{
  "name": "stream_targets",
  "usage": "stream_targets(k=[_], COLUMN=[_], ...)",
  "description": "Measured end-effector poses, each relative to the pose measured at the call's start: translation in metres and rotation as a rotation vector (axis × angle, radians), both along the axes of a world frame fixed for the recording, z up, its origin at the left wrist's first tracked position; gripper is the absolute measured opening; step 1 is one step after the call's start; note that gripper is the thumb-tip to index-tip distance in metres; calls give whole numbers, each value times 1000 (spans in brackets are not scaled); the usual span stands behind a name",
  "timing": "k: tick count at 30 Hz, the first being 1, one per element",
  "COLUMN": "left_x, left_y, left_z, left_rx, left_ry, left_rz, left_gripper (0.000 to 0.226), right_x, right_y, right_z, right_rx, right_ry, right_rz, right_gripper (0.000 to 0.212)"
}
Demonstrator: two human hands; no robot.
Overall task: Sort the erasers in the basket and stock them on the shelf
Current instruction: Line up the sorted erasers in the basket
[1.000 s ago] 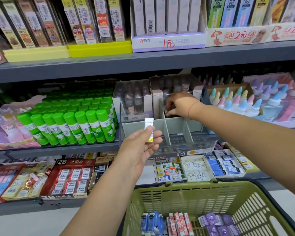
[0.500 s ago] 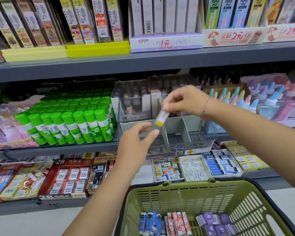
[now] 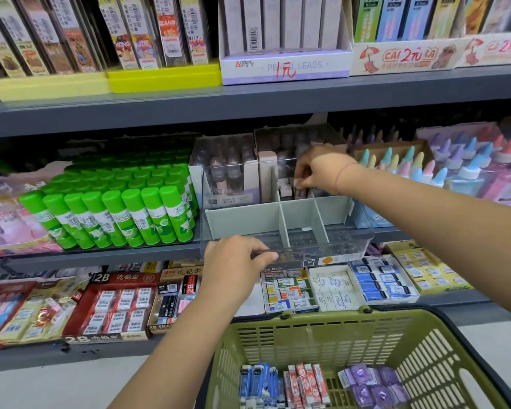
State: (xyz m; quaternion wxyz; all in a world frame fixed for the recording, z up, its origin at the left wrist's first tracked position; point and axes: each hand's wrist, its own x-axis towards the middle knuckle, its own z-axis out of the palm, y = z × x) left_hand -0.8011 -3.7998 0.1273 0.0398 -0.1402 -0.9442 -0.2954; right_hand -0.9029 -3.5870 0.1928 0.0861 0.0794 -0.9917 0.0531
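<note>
The right hand (image 3: 319, 169) reaches into the back row of a clear storage box (image 3: 307, 249) that stands on the middle shelf (image 3: 101, 256). Its grip is narrow, thumb and fingertips pinched on a small pale eraser (image 3: 299, 183). The piece is blurred there, so it is probably an eraser rather than plainly one. It sits low in the rear middle compartment, next to a few other small packs already standing there. Grey dividers (image 3: 284, 222) split the box into cells, and the front cells show only the see-through floor. The left hand (image 3: 236, 259) is at the front left corner of the box, fingers curled over the front rim and holding it. Just left of the box stand rows of green glue sticks (image 3: 115, 211), tilted back. To its right are bottles with pastel tips (image 3: 410, 163). The shelf below carries flat display boxes of erasers, among them a red 2B box (image 3: 115, 302) and a tray of blue-and-white packs (image 3: 381, 278). At the bottom of the view is the green basket (image 3: 337, 317), close to the person. The erasers in it lie in three groups side by side: blue ones (image 3: 261, 382) at the left, red-and-white ones (image 3: 306, 382) in the middle and purple ones (image 3: 372, 385) at the right.
</note>
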Motion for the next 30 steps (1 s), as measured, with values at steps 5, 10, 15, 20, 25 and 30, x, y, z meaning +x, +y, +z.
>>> stream_targets(k=[5, 10, 15, 20, 25, 30], left_x=[-1, 0, 1, 7, 36, 65], left_y=[-1, -1, -1, -5, -19, -40], left_z=[-1, -1, -2, -2, -8, -60], left_rx=[16, 19, 29, 88, 244, 17], left_ry=[6, 24, 46, 147, 538, 282], left_rz=[-16, -21, -20, -42, -43, -83], left_gripper=[23, 23, 22, 14, 18, 23], right_x=[-6, -5, -8, -2, 70, 191], right_y=[-5, -5, -2, 6, -4, -47], right_z=[-14, -20, -25, -22, -32, -138], right_rx=[125, 75, 49, -125, -622, -749], right_ry=[46, 95, 106, 51, 354, 70], right_rz=[19, 12, 7, 8, 16, 115], right_gripper=[23, 19, 15, 18, 21, 28])
